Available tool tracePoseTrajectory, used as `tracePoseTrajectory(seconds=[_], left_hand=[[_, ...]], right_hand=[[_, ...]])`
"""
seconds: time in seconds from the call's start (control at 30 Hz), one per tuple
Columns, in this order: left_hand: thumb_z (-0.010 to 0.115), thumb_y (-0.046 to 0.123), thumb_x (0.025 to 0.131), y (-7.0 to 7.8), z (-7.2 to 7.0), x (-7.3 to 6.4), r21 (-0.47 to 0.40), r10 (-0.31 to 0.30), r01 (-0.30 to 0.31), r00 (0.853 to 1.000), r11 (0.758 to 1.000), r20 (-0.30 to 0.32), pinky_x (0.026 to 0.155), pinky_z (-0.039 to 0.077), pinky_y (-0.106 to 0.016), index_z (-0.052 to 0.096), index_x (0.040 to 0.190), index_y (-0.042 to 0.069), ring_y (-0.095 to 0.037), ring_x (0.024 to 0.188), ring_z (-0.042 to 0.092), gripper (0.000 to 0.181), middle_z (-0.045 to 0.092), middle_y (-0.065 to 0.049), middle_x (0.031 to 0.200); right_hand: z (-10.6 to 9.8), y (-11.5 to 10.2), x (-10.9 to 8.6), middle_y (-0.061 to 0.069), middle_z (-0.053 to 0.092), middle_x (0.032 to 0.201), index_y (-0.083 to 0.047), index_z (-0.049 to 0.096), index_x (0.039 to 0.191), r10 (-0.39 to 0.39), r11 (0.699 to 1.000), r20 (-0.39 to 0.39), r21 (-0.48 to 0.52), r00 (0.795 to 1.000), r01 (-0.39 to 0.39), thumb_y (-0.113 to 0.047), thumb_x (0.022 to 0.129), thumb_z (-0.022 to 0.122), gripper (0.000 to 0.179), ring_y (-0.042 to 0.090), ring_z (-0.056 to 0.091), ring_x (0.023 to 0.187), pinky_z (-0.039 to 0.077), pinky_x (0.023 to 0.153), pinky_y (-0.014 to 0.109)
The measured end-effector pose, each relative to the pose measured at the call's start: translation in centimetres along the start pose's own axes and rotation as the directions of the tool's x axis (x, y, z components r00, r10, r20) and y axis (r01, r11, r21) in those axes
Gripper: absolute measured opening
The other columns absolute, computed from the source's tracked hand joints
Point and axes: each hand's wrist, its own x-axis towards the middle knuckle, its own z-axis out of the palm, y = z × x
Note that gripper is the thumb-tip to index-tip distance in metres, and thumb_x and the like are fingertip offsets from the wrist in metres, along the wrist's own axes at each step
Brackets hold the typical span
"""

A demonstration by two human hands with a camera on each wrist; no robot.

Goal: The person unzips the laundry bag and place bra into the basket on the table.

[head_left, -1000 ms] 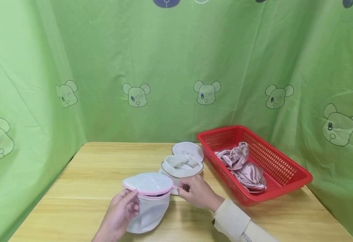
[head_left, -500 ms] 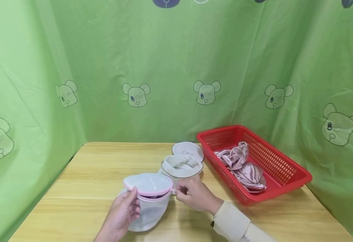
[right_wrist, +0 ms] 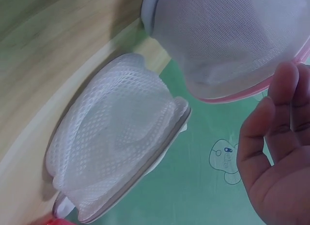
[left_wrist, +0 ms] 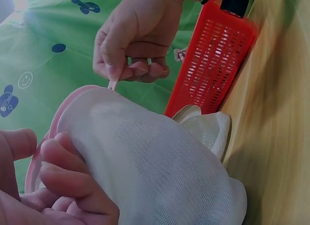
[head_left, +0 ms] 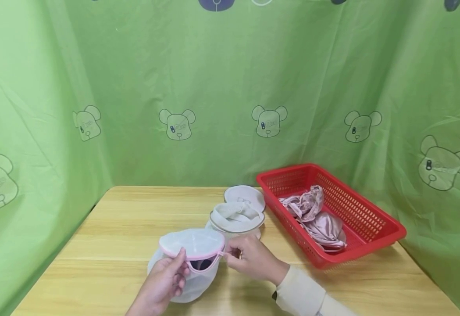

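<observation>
A white mesh laundry bag [head_left: 196, 287] with a pink zipper [head_left: 192, 257] stands at the front of the table, its lid partly lifted. Through the gap at the front something dark shows inside. With thumb and fingers my left hand [head_left: 162, 281] pinches the zipper edge on the near left. My right hand [head_left: 253, 258] pinches the small pink zipper pull [left_wrist: 112, 84] at the bag's right side. Fine mesh fills most of the left wrist view, and the right wrist view catches the bag's pink rim above my right fingers [right_wrist: 283, 84].
Behind the bag stands a second white mesh bag [head_left: 237, 237] with a grey rim, its round lid [head_left: 245, 197] folded back. To the right, a red plastic basket [head_left: 365, 254] holds crumpled pink satin cloth pieces [head_left: 324, 228]. A green curtain [head_left: 222, 162] surrounds the wooden table [head_left: 107, 245].
The gap under the zipper edge at the front has widened, and more of the dark inside shows. My right hand has shifted slightly left and down with the zipper pull.
</observation>
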Motion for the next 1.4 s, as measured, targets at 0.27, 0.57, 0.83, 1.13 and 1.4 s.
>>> tracePoseTrajectory(seconds=[0.27,0.57,0.83,1.13,1.4], left_hand=[[0.048,0.038,0.102,-0.35,0.37,0.03,0.032,-0.018,0.016,0.999,0.999,0.047,0.048,0.035,-0.017,0.056,0.077,0.017,-0.003,0.054,0.047,0.034,0.056,0.007,0.073],[0.052,0.034,0.100,-0.43,0.79,0.13,0.039,-0.026,0.024,0.998,0.999,0.053,0.047,0.035,-0.017,0.057,0.076,0.016,-0.004,0.055,0.048,0.030,0.057,0.008,0.071],[0.056,0.025,0.098,-0.21,0.95,0.23,0.026,-0.028,0.027,0.999,0.999,0.036,0.049,0.036,-0.018,0.056,0.080,0.013,-0.004,0.057,0.047,0.021,0.057,0.006,0.072],[0.054,0.022,0.098,-0.35,0.93,0.25,0.008,-0.018,0.017,0.997,1.000,0.073,0.054,0.039,-0.018,0.055,0.084,0.011,-0.006,0.060,0.049,0.018,0.056,0.005,0.074],[0.053,0.022,0.099,-0.22,0.97,0.19,0.022,-0.001,-0.001,0.997,1.000,0.079,0.056,0.041,-0.019,0.054,0.086,0.011,-0.006,0.062,0.049,0.017,0.056,0.004,0.075]], right_hand=[[0.13,-0.80,0.29,-0.015,0.051,0.062,-0.017,0.060,0.067,-0.040,0.999,0.005,0.001,0.999,0.040,-0.002,0.080,0.066,0.020,-0.006,0.044,0.059,0.041,0.052,0.011],[0.24,-1.07,0.45,-0.016,0.049,0.062,-0.018,0.057,0.067,-0.085,0.996,-0.001,-0.021,0.996,0.085,-0.001,0.076,0.065,0.021,-0.005,0.043,0.059,0.039,0.053,0.009],[0.21,-0.92,0.30,-0.016,0.048,0.061,-0.019,0.057,0.066,-0.072,0.997,-0.009,-0.042,0.997,0.071,-0.002,0.077,0.065,0.021,-0.003,0.045,0.056,0.037,0.051,0.008],[0.25,-0.71,0.06,-0.017,0.048,0.061,-0.018,0.058,0.066,-0.046,0.998,-0.005,-0.045,0.999,0.046,-0.004,0.078,0.065,0.020,-0.005,0.043,0.056,0.038,0.051,0.009],[0.29,-0.30,-0.08,-0.018,0.046,0.060,-0.020,0.056,0.065,-0.029,0.998,-0.007,-0.052,1.000,0.029,-0.004,0.077,0.067,0.023,-0.006,0.042,0.056,0.036,0.050,0.009]])
